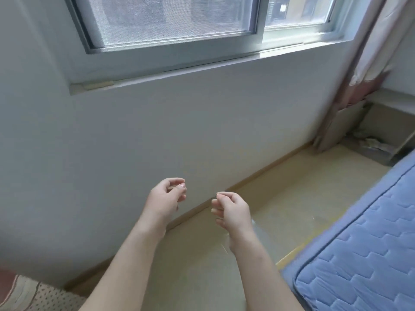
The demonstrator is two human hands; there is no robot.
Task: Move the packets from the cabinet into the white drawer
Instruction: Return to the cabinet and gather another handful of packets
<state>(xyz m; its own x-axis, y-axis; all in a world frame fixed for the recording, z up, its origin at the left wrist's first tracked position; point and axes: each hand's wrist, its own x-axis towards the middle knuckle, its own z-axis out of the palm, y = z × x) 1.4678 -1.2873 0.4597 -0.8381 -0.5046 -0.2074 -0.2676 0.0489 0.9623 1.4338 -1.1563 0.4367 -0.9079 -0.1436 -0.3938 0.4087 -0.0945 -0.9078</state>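
Head view: both forearms are raised in front of a plain white wall (pixel 202 122). The left hand (pixel 167 197) is held up with its fingers loosely curled and its thumb close to the fingertips, gripping nothing. The right hand (pixel 231 209) is just beside it, apart from it and slightly lower, its fingers also loosely curled and holding nothing. Neither hand touches any surface.

A sliding window (pixel 175 21) with a mesh screen sits above the wall, and a pale curtain (pixel 368 52) hangs at its right end. Below the hands is a tan floor (pixel 280 187), edged by a wooden skirting strip (pixel 258 173) along the wall. A blue quilted mattress (pixel 359 254) lies at the lower right. Dotted fabric (pixel 33 295) shows at the lower left corner.

A low open cabinet (pixel 381 122) stands in the far right corner, behind the curtain's foot and well apart from both hands. Pale crumpled items (pixel 372 142) lie on its bottom. They are too blurred to confirm as packets.
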